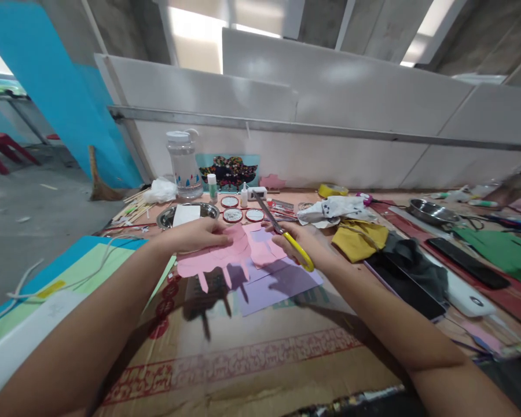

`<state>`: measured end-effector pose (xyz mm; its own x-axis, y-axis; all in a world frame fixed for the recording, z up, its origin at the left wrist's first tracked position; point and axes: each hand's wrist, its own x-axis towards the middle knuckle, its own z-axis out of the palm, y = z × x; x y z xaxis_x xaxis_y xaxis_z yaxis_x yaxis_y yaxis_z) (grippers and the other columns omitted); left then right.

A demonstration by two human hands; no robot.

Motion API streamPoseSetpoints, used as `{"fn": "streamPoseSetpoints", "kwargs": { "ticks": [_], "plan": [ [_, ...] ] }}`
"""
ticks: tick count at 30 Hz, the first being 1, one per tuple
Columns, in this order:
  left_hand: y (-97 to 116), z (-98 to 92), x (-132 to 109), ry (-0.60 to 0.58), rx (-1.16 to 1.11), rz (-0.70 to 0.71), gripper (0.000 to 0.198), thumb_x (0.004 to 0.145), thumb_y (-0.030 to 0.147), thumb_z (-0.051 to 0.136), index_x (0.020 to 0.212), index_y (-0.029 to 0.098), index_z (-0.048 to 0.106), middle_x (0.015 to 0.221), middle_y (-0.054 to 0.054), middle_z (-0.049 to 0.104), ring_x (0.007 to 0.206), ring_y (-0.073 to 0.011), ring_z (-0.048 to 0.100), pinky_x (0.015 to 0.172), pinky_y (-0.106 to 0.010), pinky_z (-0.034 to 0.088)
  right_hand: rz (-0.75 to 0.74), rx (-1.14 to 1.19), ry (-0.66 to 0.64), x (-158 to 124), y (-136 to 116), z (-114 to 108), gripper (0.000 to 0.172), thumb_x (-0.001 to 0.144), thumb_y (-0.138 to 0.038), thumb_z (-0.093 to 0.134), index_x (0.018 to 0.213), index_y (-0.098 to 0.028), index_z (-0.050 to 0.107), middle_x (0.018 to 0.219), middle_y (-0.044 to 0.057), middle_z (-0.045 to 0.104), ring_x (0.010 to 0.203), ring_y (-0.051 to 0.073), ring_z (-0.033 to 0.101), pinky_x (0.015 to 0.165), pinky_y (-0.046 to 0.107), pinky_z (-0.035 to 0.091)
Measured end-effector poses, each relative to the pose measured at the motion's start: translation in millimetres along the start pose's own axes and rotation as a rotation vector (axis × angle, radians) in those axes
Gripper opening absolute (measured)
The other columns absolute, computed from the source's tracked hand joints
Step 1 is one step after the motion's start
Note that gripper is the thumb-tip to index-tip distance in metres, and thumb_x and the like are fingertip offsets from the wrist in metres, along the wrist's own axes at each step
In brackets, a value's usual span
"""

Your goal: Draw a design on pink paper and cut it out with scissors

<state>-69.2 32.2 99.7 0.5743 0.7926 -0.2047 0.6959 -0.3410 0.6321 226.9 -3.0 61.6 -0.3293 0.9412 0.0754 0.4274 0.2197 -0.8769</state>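
Observation:
My left hand (204, 233) is closed on a pink paper cutout (212, 259), which has thin strips hanging from its lower edge. Scissors with yellow handles (298, 252) are in my right hand (301, 240), their blades pointing up and to the left. Another piece of pink paper (264, 246) lies beside the cutout, close to my right fingers. Beneath them, purple paper sheets (278, 286) rest on a brown cardboard surface (226, 370). The cutout is raised and casts a shadow on the cardboard.
Behind my hands are a metal bowl (212, 209), a water bottle (185, 168) and a glue stick (212, 186). Green paper (91, 272) lies left. Yellow cloth (360, 238), a tablet (406, 286) and a phone (468, 262) are right.

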Motion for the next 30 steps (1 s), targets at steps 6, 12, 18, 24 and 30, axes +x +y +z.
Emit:
{"fn": "streamPoseSetpoints", "kwargs": {
  "ticks": [6, 12, 18, 24, 30],
  "plan": [
    [-23, 26.4, 27, -0.050, 0.105, -0.073, 0.044, 0.074, 0.063, 0.064, 0.072, 0.019, 0.062, 0.068, 0.000, 0.058, 0.064, -0.0181, 0.049, 0.057, -0.029, 0.031, 0.032, -0.914, 0.064, 16, 22, -56, 0.044, 0.096, -0.033, 0.061, 0.138, -0.021, 0.066, 0.122, 0.013, 0.075, 0.104, 0.027, 0.070, 0.081, 0.029, 0.048],
    [-35, 35.5, 36, -0.040, 0.139, -0.056, 0.044, 0.076, 0.064, 0.061, 0.072, 0.020, 0.057, 0.067, 0.001, 0.055, 0.063, -0.0171, 0.047, 0.056, -0.029, 0.029, 0.144, -1.047, 0.073, 27, 62, -69, 0.049, 0.100, -0.024, 0.051, 0.148, -0.015, 0.057, 0.129, 0.020, 0.072, 0.115, 0.032, 0.069, 0.091, 0.033, 0.047],
    [-38, 37.7, 38, -0.037, 0.165, -0.056, 0.041, 0.078, 0.061, 0.061, 0.074, 0.021, 0.055, 0.069, 0.001, 0.054, 0.063, -0.0172, 0.047, 0.055, -0.030, 0.028, 0.178, -1.142, 0.054, 32, 73, -67, 0.047, 0.102, -0.022, 0.047, 0.146, -0.010, 0.057, 0.128, 0.024, 0.070, 0.120, 0.036, 0.064, 0.102, 0.041, 0.042],
    [-35, 36.6, 38, -0.043, 0.178, -0.057, 0.040, 0.079, 0.059, 0.060, 0.075, 0.020, 0.059, 0.073, -0.001, 0.059, 0.068, -0.0188, 0.051, 0.058, -0.030, 0.031, 0.322, -1.161, 0.120, 33, 87, -84, 0.046, 0.103, -0.021, 0.045, 0.146, -0.007, 0.053, 0.129, 0.026, 0.069, 0.119, 0.033, 0.067, 0.100, 0.040, 0.046],
    [-37, 36.7, 39, -0.045, 0.166, -0.060, 0.041, 0.078, 0.061, 0.059, 0.073, 0.020, 0.058, 0.070, 0.000, 0.056, 0.066, -0.0186, 0.050, 0.057, -0.030, 0.030, 0.450, -1.104, 0.119, 26, 91, -113, 0.046, 0.101, -0.025, 0.052, 0.140, 0.000, 0.056, 0.126, 0.031, 0.069, 0.114, 0.037, 0.069, 0.095, 0.045, 0.051]
  ]
}}
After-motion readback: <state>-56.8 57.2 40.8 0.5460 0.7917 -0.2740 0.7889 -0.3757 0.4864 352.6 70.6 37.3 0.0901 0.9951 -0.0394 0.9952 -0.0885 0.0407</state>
